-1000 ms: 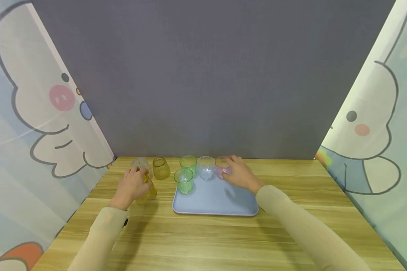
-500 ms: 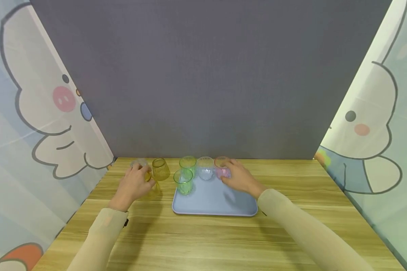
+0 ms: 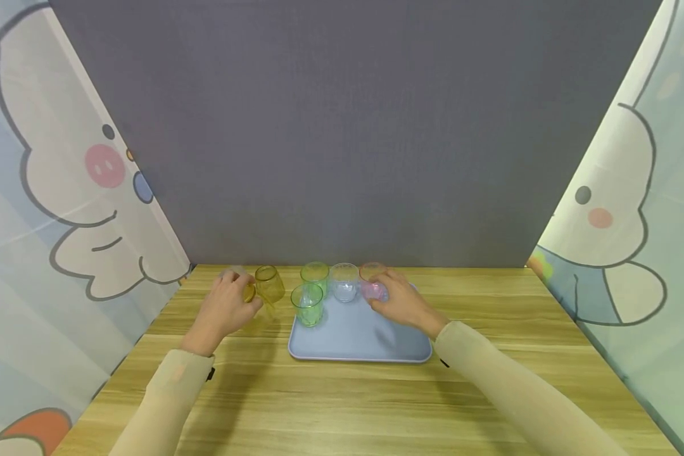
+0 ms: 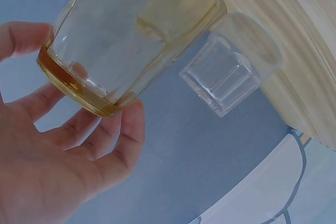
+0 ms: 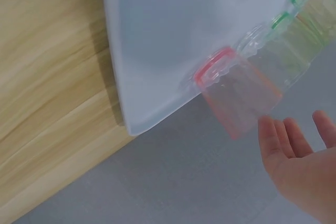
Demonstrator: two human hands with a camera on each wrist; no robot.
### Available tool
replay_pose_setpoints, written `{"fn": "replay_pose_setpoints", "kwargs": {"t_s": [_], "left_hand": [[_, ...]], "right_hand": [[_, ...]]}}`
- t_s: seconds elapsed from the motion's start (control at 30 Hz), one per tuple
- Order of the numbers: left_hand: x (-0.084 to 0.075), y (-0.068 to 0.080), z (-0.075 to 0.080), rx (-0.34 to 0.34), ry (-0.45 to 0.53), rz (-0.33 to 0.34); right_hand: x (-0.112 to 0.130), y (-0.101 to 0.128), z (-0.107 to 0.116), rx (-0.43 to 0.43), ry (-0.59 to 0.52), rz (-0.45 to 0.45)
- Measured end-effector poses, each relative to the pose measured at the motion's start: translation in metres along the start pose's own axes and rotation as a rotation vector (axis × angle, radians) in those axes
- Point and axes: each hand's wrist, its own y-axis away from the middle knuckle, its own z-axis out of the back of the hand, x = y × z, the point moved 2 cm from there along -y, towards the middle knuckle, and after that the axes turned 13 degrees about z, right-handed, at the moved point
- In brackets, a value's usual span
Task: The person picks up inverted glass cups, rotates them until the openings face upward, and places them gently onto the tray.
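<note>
My left hand (image 3: 227, 308) grips a yellow see-through cup (image 3: 250, 294) by its base and holds it tilted above the table. In the left wrist view the fingers (image 4: 123, 145) curl round the yellow cup (image 4: 126, 40). A second yellow cup (image 3: 270, 284) and a clear cup (image 4: 226, 74) stand just beyond it. My right hand (image 3: 401, 303) is over the blue tray (image 3: 359, 339), fingers straight, right beside a pink cup (image 3: 373, 287). In the right wrist view the right hand's fingers (image 5: 286, 142) sit just off the pink cup (image 5: 239, 98).
On the tray's far side stand two green cups (image 3: 308, 304) (image 3: 315, 274) and a clear cup (image 3: 344, 283). A grey wall runs along the back of the wooden table (image 3: 342, 405), with cartoon-printed panels on both sides.
My left hand has lifted the yellow cup off the table and carried it back towards the other yellow cup. The right hand has stayed by the pink cup, barely shifting.
</note>
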Motion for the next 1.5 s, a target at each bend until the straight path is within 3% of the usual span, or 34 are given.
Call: {"fn": "replay_pose_setpoints", "kwargs": {"t_s": [0.3,0.47,0.7,1.23,1.37,1.5], "left_hand": [[-0.004,-0.001,0.004,-0.001,0.048,-0.004],[-0.008,0.0,0.007,-0.035,0.073,-0.021],[-0.013,0.002,0.009,-0.054,0.122,-0.01],[-0.02,0.007,0.005,-0.288,0.282,-0.124],[-0.022,0.007,0.004,-0.302,0.316,-0.123],[-0.025,0.008,0.004,-0.269,0.357,-0.078]], "right_hand": [[0.008,0.002,-0.001,-0.044,-0.05,0.025],[0.01,0.004,0.0,-0.079,-0.056,0.053],[0.012,0.008,-0.001,-0.088,-0.106,0.006],[0.016,0.015,0.001,-0.142,-0.316,-0.026],[0.016,0.017,0.001,-0.165,-0.332,-0.031],[0.017,0.017,0.001,-0.195,-0.353,-0.036]]}}
